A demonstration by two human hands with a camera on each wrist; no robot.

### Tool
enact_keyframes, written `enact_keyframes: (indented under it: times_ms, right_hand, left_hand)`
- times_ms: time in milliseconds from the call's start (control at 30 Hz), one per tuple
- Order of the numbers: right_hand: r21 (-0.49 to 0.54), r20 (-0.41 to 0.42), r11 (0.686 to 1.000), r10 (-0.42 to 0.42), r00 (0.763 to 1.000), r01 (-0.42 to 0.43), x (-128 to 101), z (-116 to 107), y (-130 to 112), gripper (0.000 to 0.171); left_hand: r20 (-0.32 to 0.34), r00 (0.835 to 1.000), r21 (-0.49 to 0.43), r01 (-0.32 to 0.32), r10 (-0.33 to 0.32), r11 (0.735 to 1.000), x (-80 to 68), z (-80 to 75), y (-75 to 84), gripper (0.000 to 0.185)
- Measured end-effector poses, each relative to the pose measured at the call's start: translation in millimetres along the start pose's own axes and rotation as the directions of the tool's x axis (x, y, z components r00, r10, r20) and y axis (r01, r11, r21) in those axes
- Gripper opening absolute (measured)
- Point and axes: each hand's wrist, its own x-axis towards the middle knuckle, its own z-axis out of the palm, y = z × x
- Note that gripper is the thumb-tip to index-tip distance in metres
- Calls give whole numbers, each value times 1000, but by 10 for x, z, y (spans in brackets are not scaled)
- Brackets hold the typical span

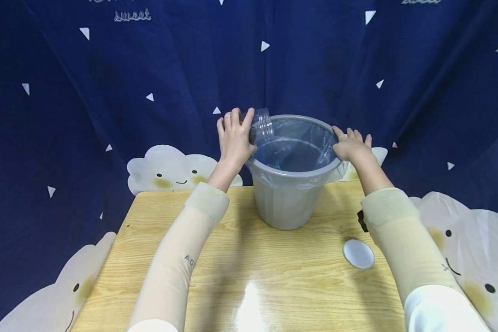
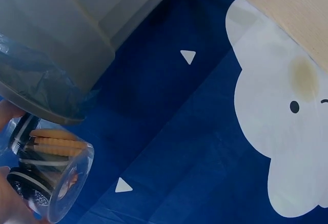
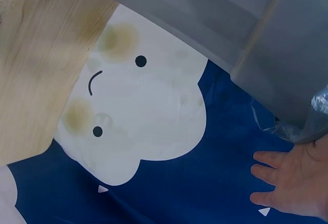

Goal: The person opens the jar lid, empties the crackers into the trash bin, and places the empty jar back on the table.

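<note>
My left hand (image 1: 234, 139) grips a clear plastic jar (image 1: 263, 122), tilted on its side with its mouth over the left rim of a grey bin (image 1: 287, 200). In the left wrist view, tan ridged cookies (image 2: 57, 146) and dark sandwich cookies (image 2: 32, 185) show inside the jar. A thin clear bag (image 1: 303, 145) lines the bin and folds over its rim. At the bin's right rim my right hand (image 1: 352, 145) rests with its fingers extended outward, holding nothing; the right wrist view shows those fingers spread beside the bin's wall.
The bin stands upright near the far edge of a wooden table (image 1: 299, 281). A round white lid (image 1: 358, 253) lies on the table to the right, near my right forearm. Behind the table hangs a dark blue curtain (image 1: 191, 69) with white triangles and clouds.
</note>
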Motion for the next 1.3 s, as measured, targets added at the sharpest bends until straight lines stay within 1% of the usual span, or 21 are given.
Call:
enact_keyframes:
  times_ms: [233, 467, 733, 833, 933, 1100, 1200, 1300]
  right_hand:
    - [-2, -3, 1000, 0, 1000, 0, -3, -7, 11, 64]
    - [-8, 1, 1000, 1, 1000, -1, 0, -12, 15, 63]
    - [-4, -4, 1000, 5, 1000, -5, 5, -9, 18, 62]
    - [-7, -8, 1000, 4, 1000, -4, 5, -4, 16, 62]
    - [-8, -11, 1000, 3, 1000, -3, 5, 0, 16, 62]
    - [-5, -10, 1000, 2, 1000, -2, 6, 3, 11, 62]
    - [-5, -9, 1000, 2, 1000, -2, 7, 3, 11, 62]
    - [-5, -3, 1000, 2, 1000, -2, 7, 4, 12, 62]
  left_hand:
    - [7, 1000, 28, -29, 29, 999, 21, -2, 40, 88]
    - [17, 998, 83, -66, 65, 994, 31, 4, 87, 86]
    - [-23, 992, 116, -124, 128, 985, 54, 27, 114, 83]
    - [-28, 990, 128, -136, 141, 982, 64, 20, 117, 83]
    - [-18, 990, 131, -138, 141, 982, 70, 15, 123, 82]
    - [27, 989, 134, -145, 143, 980, 68, 18, 136, 82]
    - [51, 987, 141, -156, 150, 978, 66, 23, 142, 83]
    - [61, 985, 149, -170, 163, 974, 65, 27, 146, 83]
